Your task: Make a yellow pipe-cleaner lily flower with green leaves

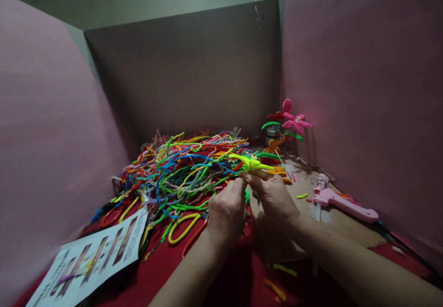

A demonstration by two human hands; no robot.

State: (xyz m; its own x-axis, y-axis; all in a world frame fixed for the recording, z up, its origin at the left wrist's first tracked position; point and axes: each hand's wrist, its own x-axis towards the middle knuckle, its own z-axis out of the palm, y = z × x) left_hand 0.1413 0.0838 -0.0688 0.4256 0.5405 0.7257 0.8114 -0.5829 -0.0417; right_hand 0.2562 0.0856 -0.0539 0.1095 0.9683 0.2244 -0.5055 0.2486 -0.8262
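A bright yellow pipe-cleaner flower (253, 163) is held up in front of me, its petals spread to both sides. Just below the bloom, my right hand (273, 197) pinches it with fingers closed. My left hand (226, 210) is curled tight against the right fingertips, at the underside of the flower; I think it grips the stem, which the fingers mostly hide. Behind both hands lies a large tangled heap of coloured pipe cleaners (187, 168). Close to my left wrist are scissors with yellow and red handles (184, 228).
A pink glue gun (346, 203) rests on a cardboard sheet (360, 231) at right. Pink pipe-cleaner flowers (296, 123) stand at the back right. A printed sheet (93, 261) lies front left on red cloth (155, 277). Pink panels (363, 90) rise at both sides.
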